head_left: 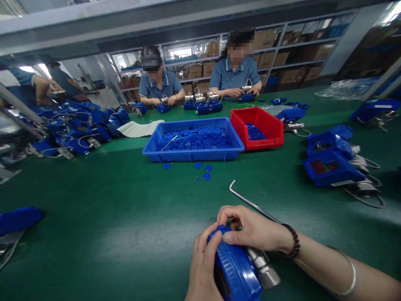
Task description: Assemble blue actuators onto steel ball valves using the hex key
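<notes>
A blue plastic device [234, 271] with a metal fitting [265, 267] on its side stands on edge at the near edge of the green table [109, 209]. My left hand [203, 267] wraps around its left side. My right hand [250, 228] pinches at the top end of the device, fingers closed on it. A bent metal rod [247, 200] lies on the table just behind my right hand.
A blue tray [191, 152] of small blue wheels and a red bin [266, 142] sit mid-table, with loose blue wheels [203, 171] in front. Finished blue devices [332, 167] lie right and piled at left [75, 129]. Two people [234, 71] work across the table.
</notes>
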### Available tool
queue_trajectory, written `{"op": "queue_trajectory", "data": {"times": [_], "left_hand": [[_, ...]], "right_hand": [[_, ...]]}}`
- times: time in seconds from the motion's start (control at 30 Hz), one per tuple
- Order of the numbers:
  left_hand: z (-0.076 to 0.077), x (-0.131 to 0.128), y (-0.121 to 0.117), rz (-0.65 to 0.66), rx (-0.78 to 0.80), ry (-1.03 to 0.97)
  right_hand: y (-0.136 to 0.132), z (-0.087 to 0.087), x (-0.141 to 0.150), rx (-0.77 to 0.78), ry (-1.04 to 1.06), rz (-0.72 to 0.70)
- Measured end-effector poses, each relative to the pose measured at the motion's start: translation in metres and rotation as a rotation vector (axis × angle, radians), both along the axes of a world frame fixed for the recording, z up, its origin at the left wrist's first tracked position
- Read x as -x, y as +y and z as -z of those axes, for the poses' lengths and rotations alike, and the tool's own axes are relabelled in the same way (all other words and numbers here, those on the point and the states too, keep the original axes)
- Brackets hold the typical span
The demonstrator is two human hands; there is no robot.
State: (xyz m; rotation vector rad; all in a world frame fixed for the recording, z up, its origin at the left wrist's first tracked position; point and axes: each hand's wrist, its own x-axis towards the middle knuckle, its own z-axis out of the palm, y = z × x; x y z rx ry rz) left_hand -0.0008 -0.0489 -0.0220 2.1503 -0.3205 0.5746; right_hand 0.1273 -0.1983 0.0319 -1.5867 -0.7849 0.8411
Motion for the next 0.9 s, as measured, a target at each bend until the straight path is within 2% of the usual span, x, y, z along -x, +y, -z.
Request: {"op": "queue_trajectory", "data": {"times": [0.13, 0.23, 0.37, 0.47, 0.57, 0.67, 0.8, 0.9], "left_hand": [[-0.003, 0.002, -0.004, -0.017, 0.015, 0.027], [0.000, 0.005, -0.006, -0.005, 0.086, 0.071], [0.004, 0.006, -0.004, 0.061, 0.370, 0.076], [0.004, 0.001, -0.004, -0.112, 0.605, 0.097], [0.003, -0.006, -0.002, -0.291, 0.710, 0.203], [0.006, -0.013, 0.000, -0.349, 0.751, 0.239], [0.013, -0.016, 0.003, -0.349, 0.778, 0.213], [0.017, -0.015, 0.002, -0.330, 0.781, 0.214]], "right_hand": [[-0.002, 0.015, -0.004, -0.107, 0.108, 0.004], [-0.009, 0.013, -0.006, -0.129, 0.078, -0.041], [-0.019, -0.008, 0.007, -0.089, -0.196, -0.167], [-0.017, -0.016, 0.029, 0.061, -0.421, -0.196], [-0.014, -0.012, 0.047, 0.092, -0.564, -0.051], [-0.027, -0.008, 0.054, 0.035, -0.595, 0.089], [-0.075, -0.013, 0.056, 0.041, -0.584, 0.368], [-0.112, -0.016, 0.041, 0.194, -0.677, 0.602]]}}
